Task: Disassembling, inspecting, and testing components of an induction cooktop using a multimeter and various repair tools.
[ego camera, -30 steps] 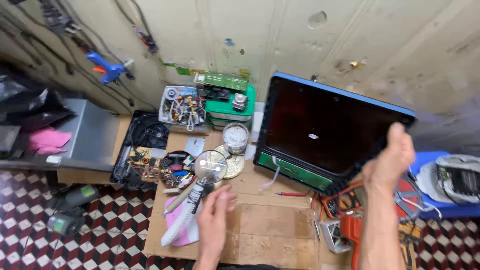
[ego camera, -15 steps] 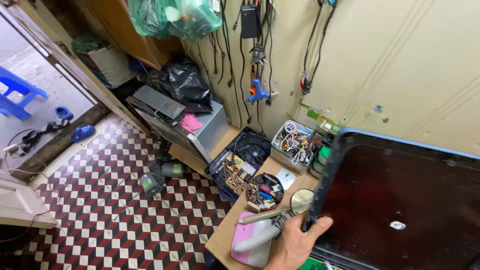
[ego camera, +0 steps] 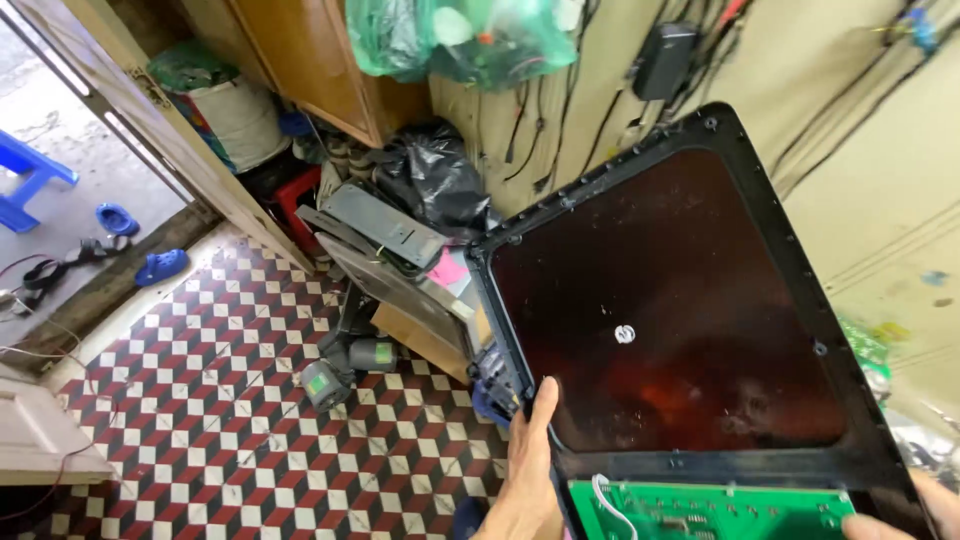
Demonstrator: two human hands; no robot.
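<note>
I hold a large square black panel [ego camera: 680,300] with a dark glossy underside and a green circuit board [ego camera: 710,510] along its near edge. My left hand [ego camera: 528,480] grips the panel's left edge near the lower corner, thumb pointing up along the frame. My right hand [ego camera: 900,515] shows only as fingertips at the bottom right, on the panel's near right corner. The panel is lifted and tilted, filling the right half of the view and hiding what lies behind it.
A chequered red, black and white tiled floor [ego camera: 200,400] spreads at left. Grey metal casings [ego camera: 390,240], a black bag [ego camera: 430,180] and a cardboard box are piled by the wall. Two small grey devices [ego camera: 345,365] lie on the floor. A doorway with blue sandals [ego camera: 160,265] opens far left.
The view has swung left and down toward the floor and doorway. The panel has been lifted closer and now fills the right side; the cluttered worktop is out of sight.
</note>
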